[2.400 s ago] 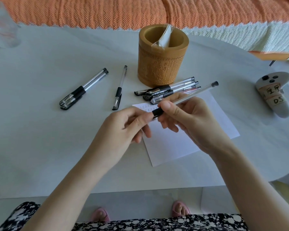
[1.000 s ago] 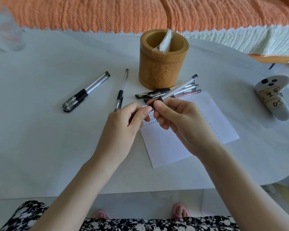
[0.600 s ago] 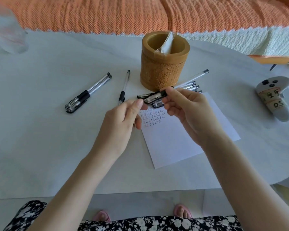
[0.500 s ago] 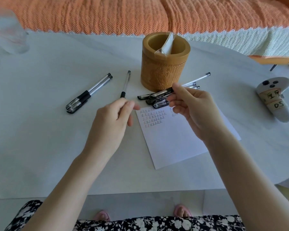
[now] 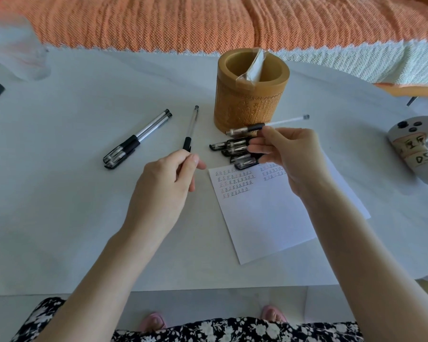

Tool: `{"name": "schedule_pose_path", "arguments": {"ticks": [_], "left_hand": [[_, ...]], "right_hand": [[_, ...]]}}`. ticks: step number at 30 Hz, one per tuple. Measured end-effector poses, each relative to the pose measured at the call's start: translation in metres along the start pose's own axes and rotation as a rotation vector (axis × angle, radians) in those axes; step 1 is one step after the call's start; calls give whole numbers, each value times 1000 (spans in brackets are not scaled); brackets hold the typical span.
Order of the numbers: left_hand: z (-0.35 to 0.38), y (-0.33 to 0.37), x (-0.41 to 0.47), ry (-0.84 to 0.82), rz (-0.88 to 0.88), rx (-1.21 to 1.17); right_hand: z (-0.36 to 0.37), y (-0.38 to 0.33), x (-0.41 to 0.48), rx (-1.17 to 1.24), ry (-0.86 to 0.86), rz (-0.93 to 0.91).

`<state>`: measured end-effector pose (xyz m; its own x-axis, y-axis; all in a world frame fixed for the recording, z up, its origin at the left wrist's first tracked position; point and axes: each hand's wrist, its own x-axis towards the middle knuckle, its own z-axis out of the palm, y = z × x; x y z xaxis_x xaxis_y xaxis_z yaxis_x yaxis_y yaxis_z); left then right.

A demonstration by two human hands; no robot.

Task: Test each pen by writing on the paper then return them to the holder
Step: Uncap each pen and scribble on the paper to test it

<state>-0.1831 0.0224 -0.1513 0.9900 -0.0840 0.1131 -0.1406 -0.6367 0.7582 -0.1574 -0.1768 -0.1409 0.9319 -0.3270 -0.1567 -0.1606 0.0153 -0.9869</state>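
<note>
Your left hand (image 5: 167, 186): stretched forward over the table (image 5: 59, 218), left of the holder (image 5: 251, 104) and nearer you. Knuckles up, fingers curled, thumb and forefinger pinching the near end of the single pen (image 5: 192, 127).
Single pen: just left of the holder. Its long axis runs away from you, dark grip end in your fingers, far tip beside the holder's lower half. Whether it has left the table, you cannot tell.
Your right hand (image 5: 289, 156): raised in front of the holder, thumb and forefinger gripping the capped pen (image 5: 284, 121) just behind its cap, other fingers loosely bent below.
Capped pen: held almost level across the holder's foot, cap pointing left, clear barrel pointing right and slightly away.
Heap of pens (image 5: 235, 150): on the table just in front of the holder, caps to the left, partly hidden by your right fingers.
Pair of pens (image 5: 139, 139): well left of the holder, side by side, caps toward you.
Paper (image 5: 265, 213): in front of the holder, nearer you than the heap, with rows of written marks near its far edge.
</note>
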Motion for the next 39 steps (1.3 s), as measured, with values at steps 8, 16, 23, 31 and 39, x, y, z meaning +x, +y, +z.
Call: {"name": "schedule_pose_path", "arguments": {"ticks": [8,16,23,31,39], "left_hand": [[4,1,-1,-6,26,32],[3,3,-2,39,69,89],[-17,-20,9,227,109,253],[-29,-38,14,254,-47,434],[-32,-41,17,263,-136,454]], "right_hand": [[-4,2,-6,-107,25,-40],[-4,-1,-9,-105,14,-67],[12,3,-38,-246,-270,-131],[17,4,-44,-255,-306,-137],[15,5,-44,-257,-311,-144]]}}
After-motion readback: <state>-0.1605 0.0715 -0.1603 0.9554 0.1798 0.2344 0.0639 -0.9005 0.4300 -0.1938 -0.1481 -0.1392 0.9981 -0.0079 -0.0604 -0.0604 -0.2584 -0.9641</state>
